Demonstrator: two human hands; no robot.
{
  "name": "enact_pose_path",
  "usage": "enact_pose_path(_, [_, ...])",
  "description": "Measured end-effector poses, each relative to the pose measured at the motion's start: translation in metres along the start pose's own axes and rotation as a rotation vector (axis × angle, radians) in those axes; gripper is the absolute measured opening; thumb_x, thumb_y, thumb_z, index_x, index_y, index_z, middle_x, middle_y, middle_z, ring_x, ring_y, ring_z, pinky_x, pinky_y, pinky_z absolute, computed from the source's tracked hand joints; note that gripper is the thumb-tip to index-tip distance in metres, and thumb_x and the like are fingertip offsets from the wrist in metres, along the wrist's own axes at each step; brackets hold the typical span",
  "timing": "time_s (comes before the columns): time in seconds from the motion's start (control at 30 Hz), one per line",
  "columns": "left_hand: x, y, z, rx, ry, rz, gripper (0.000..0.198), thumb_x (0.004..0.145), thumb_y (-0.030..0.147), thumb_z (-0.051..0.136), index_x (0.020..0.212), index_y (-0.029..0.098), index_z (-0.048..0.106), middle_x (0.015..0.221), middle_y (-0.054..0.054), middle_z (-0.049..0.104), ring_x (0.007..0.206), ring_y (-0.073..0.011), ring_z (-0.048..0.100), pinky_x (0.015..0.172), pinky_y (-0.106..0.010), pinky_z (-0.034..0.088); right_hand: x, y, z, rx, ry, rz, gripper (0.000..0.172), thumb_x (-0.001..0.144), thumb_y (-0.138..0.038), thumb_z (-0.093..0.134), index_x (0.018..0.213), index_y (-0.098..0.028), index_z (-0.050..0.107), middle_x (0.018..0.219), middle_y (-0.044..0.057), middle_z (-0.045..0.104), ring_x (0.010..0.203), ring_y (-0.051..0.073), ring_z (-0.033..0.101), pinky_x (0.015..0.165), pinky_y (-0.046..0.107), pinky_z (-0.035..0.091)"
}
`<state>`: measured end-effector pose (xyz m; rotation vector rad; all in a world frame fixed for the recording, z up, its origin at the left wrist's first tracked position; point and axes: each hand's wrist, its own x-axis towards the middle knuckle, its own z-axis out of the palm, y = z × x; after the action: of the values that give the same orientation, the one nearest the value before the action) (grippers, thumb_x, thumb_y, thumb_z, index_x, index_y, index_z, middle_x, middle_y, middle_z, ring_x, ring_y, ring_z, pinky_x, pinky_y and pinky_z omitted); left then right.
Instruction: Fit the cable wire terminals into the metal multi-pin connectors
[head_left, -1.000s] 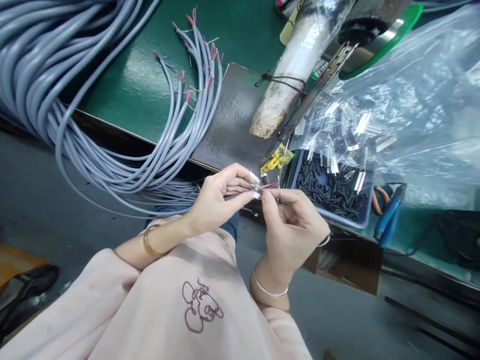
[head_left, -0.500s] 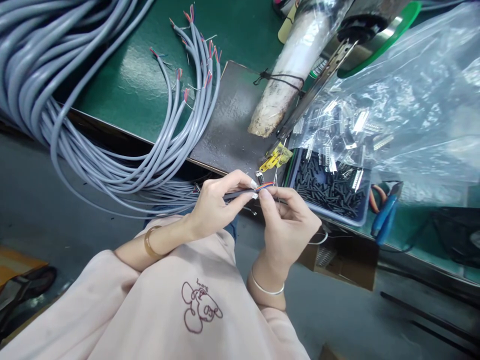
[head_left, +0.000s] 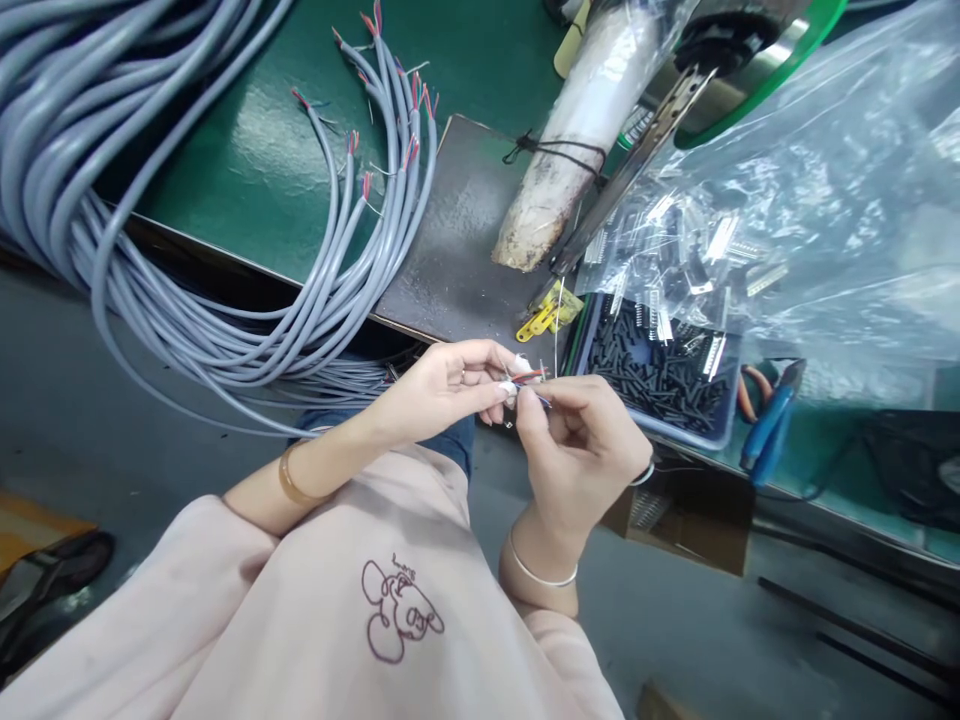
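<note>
My left hand (head_left: 450, 393) is closed in a pinch around the end of a cable, just off the bench edge. Thin red and blue wires (head_left: 529, 377) fan out from its fingertips. Close against them, my right hand (head_left: 581, 440) pinches thumb to forefinger on the blue wire (head_left: 541, 400). The cable's sheath is mostly hidden behind the left fingers. Beyond the hands, a strand of solder wire (head_left: 558, 330) hangs down near a yellow clip-like piece (head_left: 538, 322) on the dark board.
Grey cables (head_left: 300, 330) with stripped ends droop over the bench at left. A blue tray (head_left: 660, 428) at right holds short black tubes and metal connectors under clear plastic (head_left: 847, 200). Blue-handled cutters (head_left: 772, 425) lie beside it. A wrapped tube (head_left: 551, 190) overhangs the dark board (head_left: 465, 230).
The coloured wires, bunched together between both hands before, are now spread apart, with red above and blue below. My right hand has shifted slightly right and down.
</note>
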<state>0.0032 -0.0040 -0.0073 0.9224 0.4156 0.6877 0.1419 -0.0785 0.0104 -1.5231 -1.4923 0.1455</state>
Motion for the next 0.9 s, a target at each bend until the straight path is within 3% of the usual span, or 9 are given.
enact_pose_path(0.13, [-0.001, 0.0, 0.008, 0.024, 0.067, 0.047, 0.017, 0.081, 0.019, 0.074, 0.091, 0.016, 0.06, 0.07, 0.004, 0.059, 0.055, -0.0049, 0.056, 0.053, -0.016, 0.048, 0.001, 0.004, -0.002, 0.207, 0.134, 0.155, 0.012, 0.088, -0.018, 0.069, 0.076, -0.021, 0.068, 0.063, -0.006, 0.059, 0.052, 0.007, 0.05, 0.047, 0.02, 0.035])
enact_pose_path(0.27, [0.0, 0.0, 0.008, 0.002, 0.141, 0.023, 0.021, 0.08, 0.024, 0.076, 0.086, 0.017, 0.057, 0.062, 0.007, 0.054, 0.045, -0.0035, 0.049, 0.043, -0.015, 0.039, 0.001, 0.01, -0.006, 0.185, 0.361, 0.088, 0.007, 0.09, -0.022, 0.07, 0.084, -0.023, 0.074, 0.062, -0.006, 0.063, 0.047, 0.007, 0.052, 0.045, 0.021, 0.036])
enact_pose_path(0.3, [0.001, -0.001, 0.007, -0.02, 0.148, 0.008, 0.022, 0.079, 0.025, 0.076, 0.085, 0.018, 0.056, 0.061, 0.007, 0.054, 0.043, -0.0031, 0.047, 0.041, -0.015, 0.037, 0.0, 0.011, -0.007, 0.131, 0.351, 0.056, 0.004, 0.088, -0.022, 0.072, 0.089, -0.024, 0.076, 0.063, -0.006, 0.065, 0.047, 0.007, 0.053, 0.044, 0.022, 0.036])
enact_pose_path(0.4, [0.002, -0.001, 0.006, -0.091, 0.127, -0.018, 0.025, 0.076, 0.026, 0.079, 0.083, 0.017, 0.057, 0.062, 0.007, 0.056, 0.041, -0.0019, 0.042, 0.039, -0.015, 0.032, -0.002, 0.011, -0.009, -0.017, 0.176, -0.028, 0.025, 0.084, -0.017, 0.078, 0.107, -0.028, 0.076, 0.067, -0.007, 0.067, 0.048, 0.007, 0.053, 0.045, 0.021, 0.038])
enact_pose_path(0.57, [0.002, 0.002, 0.009, -0.115, 0.118, -0.05, 0.031, 0.071, 0.029, 0.086, 0.077, 0.016, 0.058, 0.064, 0.005, 0.057, 0.048, -0.002, 0.044, 0.043, -0.015, 0.032, 0.0, 0.005, -0.011, -0.076, -0.021, -0.125, 0.012, 0.087, -0.013, 0.073, 0.088, -0.025, 0.074, 0.067, -0.007, 0.066, 0.05, 0.005, 0.05, 0.049, 0.02, 0.04])
enact_pose_path(0.63, [0.002, 0.004, 0.009, -0.092, 0.158, -0.049, 0.033, 0.067, 0.029, 0.088, 0.075, 0.016, 0.059, 0.065, 0.005, 0.058, 0.049, -0.0015, 0.045, 0.046, -0.015, 0.036, 0.003, 0.005, -0.011, -0.015, 0.09, -0.073, 0.009, 0.09, -0.016, 0.069, 0.085, -0.024, 0.072, 0.064, -0.007, 0.063, 0.048, 0.005, 0.051, 0.046, 0.02, 0.039])
enact_pose_path(0.77, [0.0, 0.009, 0.007, -0.077, 0.231, -0.045, 0.037, 0.068, 0.031, 0.088, 0.075, 0.017, 0.054, 0.061, 0.006, 0.058, 0.044, -0.001, 0.043, 0.041, -0.014, 0.033, 0.008, 0.009, -0.007, 0.16, 0.503, -0.136, 0.007, 0.093, -0.026, 0.068, 0.095, -0.022, 0.074, 0.058, -0.008, 0.051, 0.035, 0.003, 0.04, 0.034, 0.02, 0.027])
enact_pose_path(0.83, [-0.001, 0.011, 0.007, -0.08, 0.224, -0.029, 0.039, 0.069, 0.033, 0.088, 0.077, 0.018, 0.053, 0.06, 0.006, 0.059, 0.041, -0.0013, 0.043, 0.038, -0.015, 0.033, 0.005, 0.011, -0.003, 0.169, 0.563, -0.185, 0.009, 0.092, -0.025, 0.07, 0.1, -0.023, 0.073, 0.061, -0.008, 0.052, 0.036, 0.003, 0.043, 0.034, 0.019, 0.029])
enact_pose_path(0.9, [-0.002, 0.012, 0.007, -0.092, 0.212, -0.009, 0.041, 0.069, 0.035, 0.088, 0.079, 0.018, 0.053, 0.061, 0.006, 0.061, 0.041, -0.0016, 0.045, 0.038, -0.015, 0.035, -0.001, 0.012, 0.002, 0.151, 0.521, -0.166, 0.01, 0.091, -0.02, 0.07, 0.101, -0.023, 0.07, 0.068, -0.007, 0.06, 0.044, 0.006, 0.056, 0.036, 0.019, 0.037])
